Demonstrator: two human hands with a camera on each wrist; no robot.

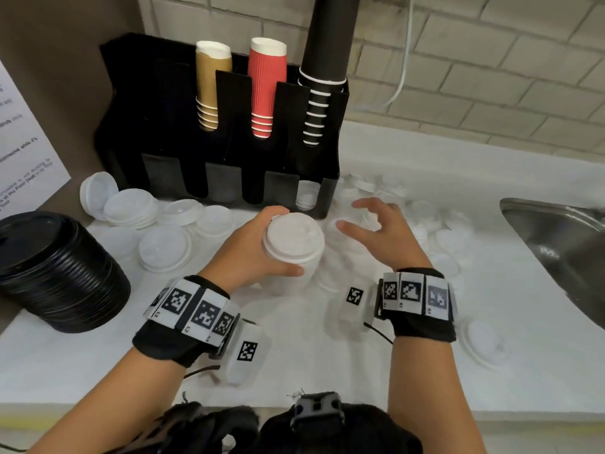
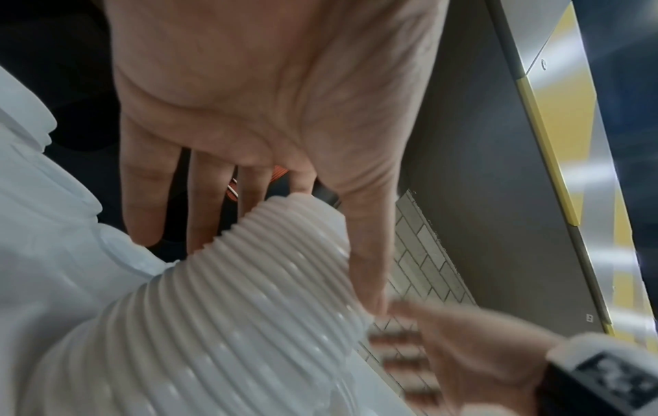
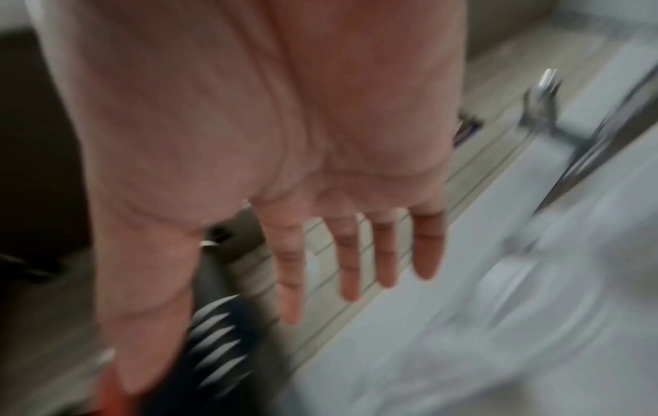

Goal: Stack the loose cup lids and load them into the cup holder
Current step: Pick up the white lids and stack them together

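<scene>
My left hand (image 1: 258, 253) grips a tall stack of white cup lids (image 1: 293, 247) above the counter, thumb and fingers wrapped round its side. The left wrist view shows the same ribbed lid stack (image 2: 228, 304) against my palm. My right hand (image 1: 376, 231) hovers just right of the stack, fingers spread and holding nothing; in the right wrist view my right hand (image 3: 320, 253) is blurred and bare. The black cup holder (image 1: 226, 178) stands behind, with a few white lids in its lower right slot (image 1: 307, 194). Several loose white lids (image 1: 165, 245) lie scattered on the counter.
A stack of black lids (image 1: 59, 273) sits at the left. Gold (image 1: 209, 86), red (image 1: 265, 86) and black (image 1: 320, 77) cup stacks fill the holder's upper slots. A steel sink (image 1: 556, 244) lies at the right. One loose lid (image 1: 484, 342) rests near the sink's front.
</scene>
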